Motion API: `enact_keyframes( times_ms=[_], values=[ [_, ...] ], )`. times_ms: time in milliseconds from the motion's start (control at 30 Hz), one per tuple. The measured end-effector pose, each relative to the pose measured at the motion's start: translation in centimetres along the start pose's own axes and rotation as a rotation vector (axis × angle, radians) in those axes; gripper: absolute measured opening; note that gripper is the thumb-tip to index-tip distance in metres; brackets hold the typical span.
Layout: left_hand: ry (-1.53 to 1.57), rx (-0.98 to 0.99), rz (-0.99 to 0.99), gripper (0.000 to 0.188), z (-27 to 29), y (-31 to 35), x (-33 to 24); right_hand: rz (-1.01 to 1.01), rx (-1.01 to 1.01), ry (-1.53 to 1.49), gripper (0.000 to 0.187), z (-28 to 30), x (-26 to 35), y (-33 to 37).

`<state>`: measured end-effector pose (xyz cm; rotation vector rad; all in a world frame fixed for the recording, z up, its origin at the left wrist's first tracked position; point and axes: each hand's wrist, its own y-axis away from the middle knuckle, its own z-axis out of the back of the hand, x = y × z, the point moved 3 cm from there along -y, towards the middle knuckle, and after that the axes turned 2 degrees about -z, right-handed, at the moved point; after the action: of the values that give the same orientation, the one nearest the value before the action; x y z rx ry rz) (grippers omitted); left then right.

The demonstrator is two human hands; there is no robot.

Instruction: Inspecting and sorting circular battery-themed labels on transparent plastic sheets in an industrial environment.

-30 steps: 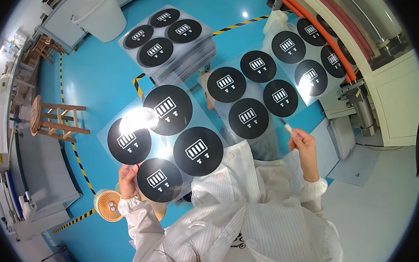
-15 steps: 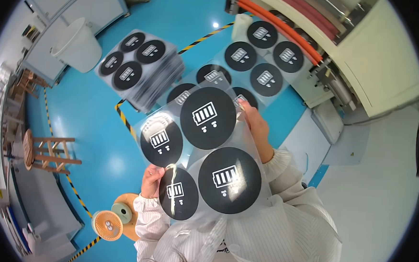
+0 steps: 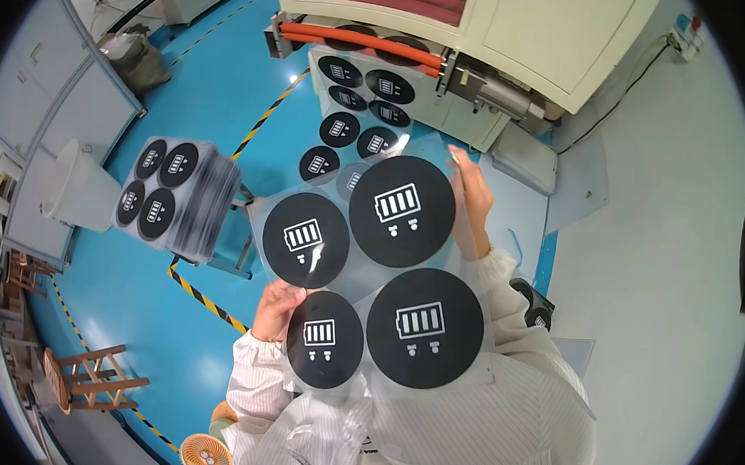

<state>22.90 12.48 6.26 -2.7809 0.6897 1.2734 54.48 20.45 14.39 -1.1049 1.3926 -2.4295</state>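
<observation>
A clear plastic film sheet (image 3: 361, 276) with large black discs, each printed with a white battery symbol, is held up in front of my chest. My left hand (image 3: 277, 310) is closed on its left edge, the thumb lying on the front. At the upper right edge my right hand (image 3: 473, 200) grips the same sheet, its fingers partly hidden behind the film. Beyond it, a long strip of film with matching black discs (image 3: 339, 129) hangs from the machine's orange-red rollers (image 3: 362, 46). The upper part of the held sheet overlaps the strip's lower end in view.
A thick stack of similar disc sheets (image 3: 195, 200) stands on a metal stand at left. Behind it is a white bin (image 3: 85, 185). A wooden stool (image 3: 95, 379) and an orange fan (image 3: 206, 456) are at lower left. The cream machine (image 3: 563, 40) stands ahead, beside a white wall.
My view has swung to the right, so the stack and bin sit further left. The held sheet now faces me more squarely. Both hands keep their hold on it.
</observation>
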Motion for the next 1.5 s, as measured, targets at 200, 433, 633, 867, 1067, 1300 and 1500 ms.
enact_keyframes(
  times_ms=[200,433,633,867,1067,1300,1500],
  values=[
    [-0.021,0.024,-0.014,0.027,-2.0,-1.4,-1.0,-0.328,-0.001,-0.297,0.028,1.1,-1.5,-0.6],
    [-0.053,0.006,-0.025,0.027,-3.0,-3.1,-1.1,-0.154,0.093,-0.235,0.023,4.1,-0.4,1.6],
    [-0.046,0.036,0.060,0.021,-4.2,-5.2,0.6,-0.095,-0.027,-0.182,0.031,4.3,-3.5,1.6],
    [-0.081,0.097,0.182,0.014,-6.6,-7.4,2.7,-0.341,-0.108,-0.118,0.028,3.9,-11.4,-2.3],
    [-0.117,0.028,0.208,0.013,-5.5,-6.8,0.7,-0.864,0.037,-0.580,0.031,1.0,-18.0,1.6],
    [-0.316,-0.598,-0.576,0.020,9.5,-4.0,-16.4,-0.631,0.512,-0.470,0.023,-10.1,-22.6,9.7],
    [-0.514,-0.871,-0.624,0.011,25.7,-2.8,-28.0,-0.577,0.656,-0.501,0.019,-18.6,-21.7,9.3]
  ],
)
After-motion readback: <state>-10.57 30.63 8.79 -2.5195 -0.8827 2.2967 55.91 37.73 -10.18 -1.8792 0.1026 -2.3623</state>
